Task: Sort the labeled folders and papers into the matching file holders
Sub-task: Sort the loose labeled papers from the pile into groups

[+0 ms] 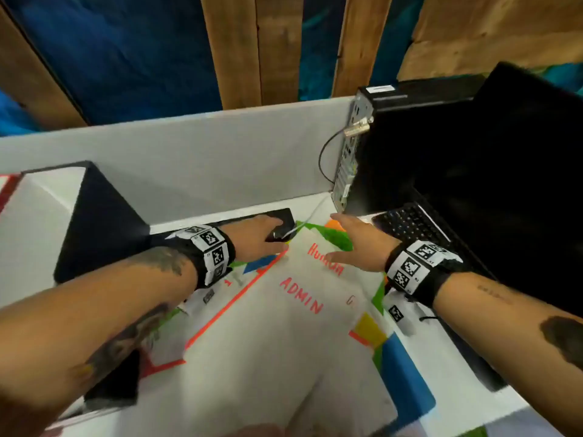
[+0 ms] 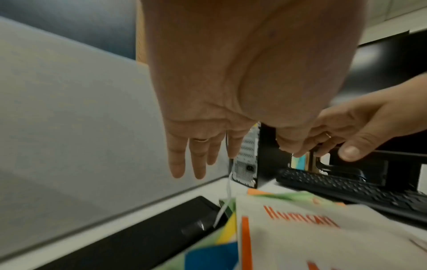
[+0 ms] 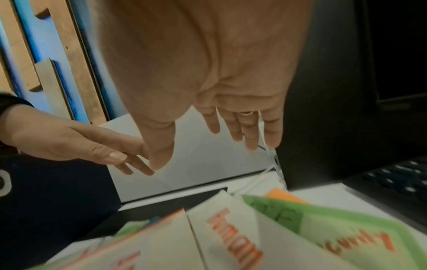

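A loose pile of papers and coloured folders lies on the white desk. On top are a white sheet lettered "Human" (image 1: 325, 260) (image 2: 300, 217) (image 3: 233, 237) and one lettered "ADMIN" (image 1: 299, 294). A green folder (image 1: 334, 236) (image 3: 335, 228) pokes out at the far end. My left hand (image 1: 262, 234) (image 2: 196, 151) hovers with straight fingers above the pile's far left corner and a black mouse (image 1: 280, 233). My right hand (image 1: 353, 241) (image 3: 219, 137) is spread flat just above the green folder and holds nothing. A black file holder (image 1: 101, 222) stands at the left.
A computer tower (image 1: 356, 152), dark monitor (image 1: 520, 168) and black keyboard (image 1: 410, 225) crowd the right side. A white partition (image 1: 189, 159) closes the back. A thin white cable (image 1: 312, 212) runs from the tower to the mouse. Blue (image 1: 403, 380) and yellow (image 1: 370, 329) folders stick out beneath.
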`<move>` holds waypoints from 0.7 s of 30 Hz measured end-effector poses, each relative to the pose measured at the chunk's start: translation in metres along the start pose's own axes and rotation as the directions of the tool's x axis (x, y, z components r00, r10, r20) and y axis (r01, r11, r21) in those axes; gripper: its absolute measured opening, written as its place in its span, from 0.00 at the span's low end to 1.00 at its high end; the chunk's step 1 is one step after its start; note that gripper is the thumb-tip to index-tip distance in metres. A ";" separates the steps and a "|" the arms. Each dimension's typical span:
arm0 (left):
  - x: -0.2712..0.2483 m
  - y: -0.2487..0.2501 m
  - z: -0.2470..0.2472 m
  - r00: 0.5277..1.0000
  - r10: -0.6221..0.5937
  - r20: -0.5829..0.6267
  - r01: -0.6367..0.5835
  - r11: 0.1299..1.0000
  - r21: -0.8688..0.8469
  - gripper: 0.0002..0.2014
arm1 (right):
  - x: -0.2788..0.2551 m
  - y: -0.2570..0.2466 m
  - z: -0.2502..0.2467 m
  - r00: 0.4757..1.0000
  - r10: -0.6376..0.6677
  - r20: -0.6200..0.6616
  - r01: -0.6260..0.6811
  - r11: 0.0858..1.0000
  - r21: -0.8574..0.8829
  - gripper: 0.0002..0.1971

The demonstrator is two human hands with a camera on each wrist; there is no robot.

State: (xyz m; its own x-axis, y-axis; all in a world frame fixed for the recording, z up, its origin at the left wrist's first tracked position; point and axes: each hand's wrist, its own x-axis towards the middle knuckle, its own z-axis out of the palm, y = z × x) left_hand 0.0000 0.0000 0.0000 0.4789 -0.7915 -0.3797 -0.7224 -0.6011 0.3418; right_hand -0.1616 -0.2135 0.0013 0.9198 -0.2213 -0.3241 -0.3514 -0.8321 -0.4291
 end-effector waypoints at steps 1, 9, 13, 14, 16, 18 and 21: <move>0.003 0.002 0.011 0.999 -0.022 0.046 0.021 1.000 0.011 0.39 | 0.001 0.007 0.009 0.999 0.009 0.031 -0.007 0.999 -0.042 0.50; 0.000 0.016 0.060 0.991 -0.053 0.124 0.060 0.997 -0.048 0.46 | -0.019 0.032 0.053 0.937 0.206 0.282 -0.135 0.958 -0.251 0.59; -0.006 0.014 0.065 0.969 -0.205 0.141 0.189 0.975 0.114 0.45 | -0.026 0.043 0.076 0.947 0.187 0.263 -0.120 0.960 -0.253 0.53; -0.007 0.010 0.067 0.956 -0.261 0.133 0.236 0.956 0.175 0.47 | -0.027 0.044 0.080 0.956 0.177 0.233 -0.120 0.964 -0.237 0.50; -0.011 0.002 0.077 0.947 -0.308 0.094 0.279 0.930 0.239 0.51 | -0.027 0.047 0.092 0.975 0.148 0.166 -0.114 0.974 -0.195 0.43; -0.021 -0.006 0.089 0.956 -0.286 0.073 0.264 0.940 0.216 0.49 | -0.031 0.047 0.101 0.987 0.119 0.109 -0.104 0.986 -0.130 0.37; -0.047 -0.004 0.104 0.965 -0.261 -0.016 0.261 0.957 0.127 0.30 | -0.045 0.046 0.111 0.997 0.073 -0.003 -0.073 0.997 0.014 0.24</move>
State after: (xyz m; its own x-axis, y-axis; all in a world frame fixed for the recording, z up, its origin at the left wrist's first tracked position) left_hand -0.0719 0.0516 -0.0732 0.6585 -0.6089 -0.4423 -0.6297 -0.7676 0.1193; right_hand -0.2382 -0.1853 -0.0970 0.8924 -0.2829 -0.3515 -0.4197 -0.8064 -0.4166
